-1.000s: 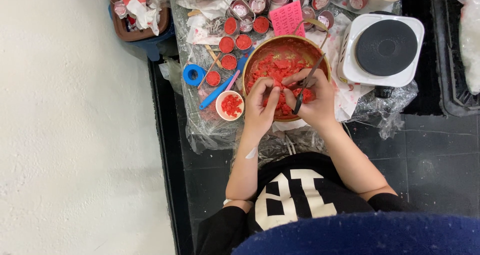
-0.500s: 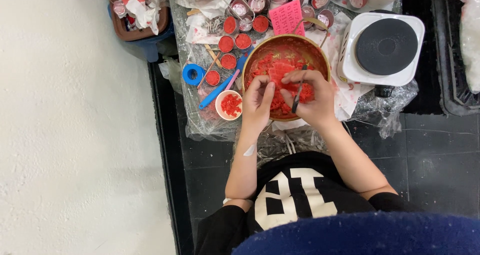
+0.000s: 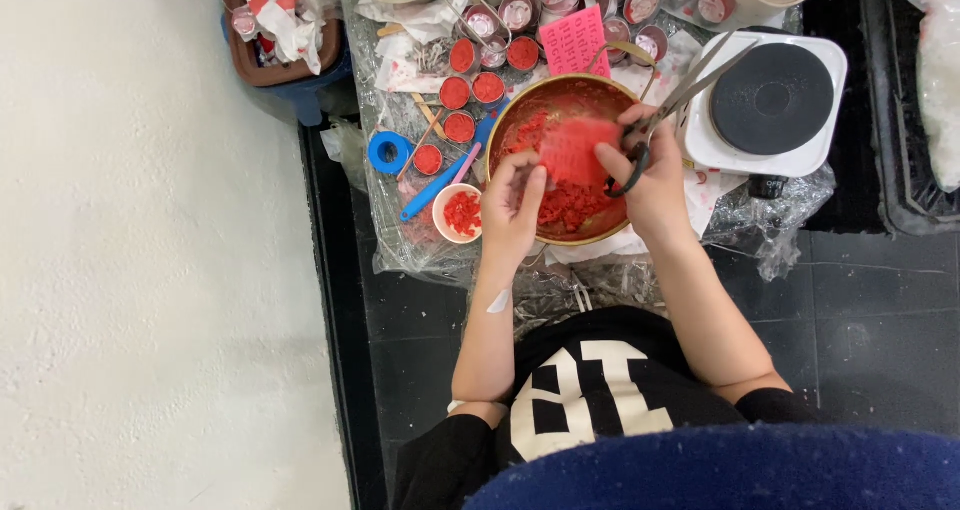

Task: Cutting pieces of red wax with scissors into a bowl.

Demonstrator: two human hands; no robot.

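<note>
The left hand point(image 3: 512, 205) is over the near-left rim of the metal bowl point(image 3: 520, 120), its fingers point(image 3: 530, 175) curled together and pinching the lower left edge of a red slab of wax-like stuff point(image 3: 578, 150) that hangs above the middle of the bowl; the right hand point(image 3: 655, 175) is over the bowl's right rim, its fingers point(image 3: 615, 160) threaded through the black handles of one pair of scissors point(image 3: 690, 85) and pressed against the slab's right edge; the scissor blades stand apart and point up and right, away from the bowl, across the corner of the white hotplate point(image 3: 770, 105); below the slab the bowl holds red crumbled pieces point(image 3: 570, 210).

Left of the bowl on the plastic-covered surface point(image 3: 400, 240) stand six small round tins of red fill point(image 3: 458, 92), one white cup of red bits point(image 3: 460, 213) nearest the left hand, one blue tape roll point(image 3: 388, 152) and one blue stick point(image 3: 440, 185); beyond the bowl lies one pink card point(image 3: 573, 42), with more small tins behind it, too crowded to count.
</note>
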